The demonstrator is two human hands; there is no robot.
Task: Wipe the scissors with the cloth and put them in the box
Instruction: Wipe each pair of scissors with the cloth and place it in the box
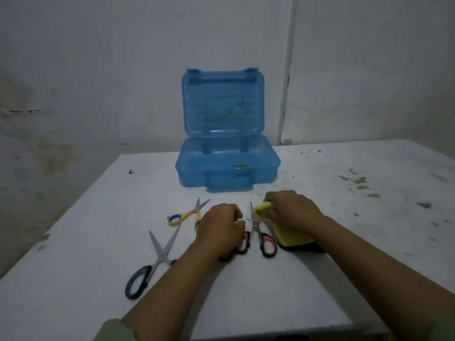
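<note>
Cloth (293, 236), yellow with a dark edge, is being clenched in the right hand (290, 209) against the blade of the pink-handled scissors (258, 232). These scissors are being gripped at one handle by the left hand (221, 227), just in front of the open blue box (227, 166). Yellow-handled scissors (188, 214) and dark-handled scissors (154, 259) are lying front-left of the box.

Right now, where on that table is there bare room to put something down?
The table is bare on the right, beyond the right hand and yellow cloth, and along the near edge. It is crowded in the middle: yellow scissors, dark-handled scissors and pink-handled scissors around the left hand, before the open blue box.
</note>
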